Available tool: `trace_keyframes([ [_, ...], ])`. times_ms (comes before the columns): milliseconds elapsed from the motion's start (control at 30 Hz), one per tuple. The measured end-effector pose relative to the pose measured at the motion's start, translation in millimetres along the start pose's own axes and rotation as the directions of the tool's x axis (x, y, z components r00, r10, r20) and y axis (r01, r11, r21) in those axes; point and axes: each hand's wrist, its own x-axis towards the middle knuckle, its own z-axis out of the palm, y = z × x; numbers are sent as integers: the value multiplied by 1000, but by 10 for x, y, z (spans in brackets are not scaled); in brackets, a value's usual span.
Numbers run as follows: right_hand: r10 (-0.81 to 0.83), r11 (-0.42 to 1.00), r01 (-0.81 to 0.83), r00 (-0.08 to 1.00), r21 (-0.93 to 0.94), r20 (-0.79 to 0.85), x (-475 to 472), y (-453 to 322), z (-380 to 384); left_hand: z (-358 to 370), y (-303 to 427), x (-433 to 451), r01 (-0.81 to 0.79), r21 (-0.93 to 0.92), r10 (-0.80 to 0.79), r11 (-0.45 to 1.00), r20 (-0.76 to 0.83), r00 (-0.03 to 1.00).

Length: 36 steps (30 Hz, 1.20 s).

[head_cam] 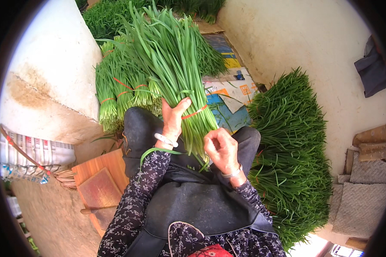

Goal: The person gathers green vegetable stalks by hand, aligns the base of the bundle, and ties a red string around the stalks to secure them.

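Note:
My left hand (172, 117) grips a bunch of garlic chives (177, 77), its thumb lying across the blades just above an orange-red tie (194, 112). The blades fan upward, away from me, and the pale stem ends point down toward my lap. Curled fingers bring my right hand (221, 149) against the right side of those lower stems; whether a stem is pinched inside them is hidden. One loose blade (157, 151) crosses my left wrist beneath a white bangle (166, 140). A dark apron (193, 205) covers my lap.
Tied chive bundles (125, 90) stand ahead on the left, and a large chive pile (286, 154) is at my right. Cardboard (234, 93) with scattered trimmings covers the floor between. At left are a wooden board (99, 183), a twig broom (66, 178) and a white crate (35, 151).

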Motion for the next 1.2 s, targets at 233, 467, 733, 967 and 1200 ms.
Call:
trace_keyframes([
  [233, 60, 943, -197, 892, 267, 448, -54, -85, -217, -23, 58, 101, -63, -4, 63, 998, -20, 998],
  [467, 175, 955, -294, 674, 43, 718, -203, -76, -488, -170, 123, 220, -141, 55, 145, 989, -71, 987],
  [733, 33, 943, -1, 995, -333, 90, 338, -37, 111, 4, 109, 66, -128, 75, 133, 989, -73, 988],
  [967, 0, 955, 41, 990, -293, 139, 299, 33, 100, -113, 24, 106, -150, 76, 154, 986, -61, 986],
  [1200, 187, 917, 69, 795, -393, 577, -623, 523, -166, -197, 436, 603, -224, 69, 230, 972, -79, 970],
])
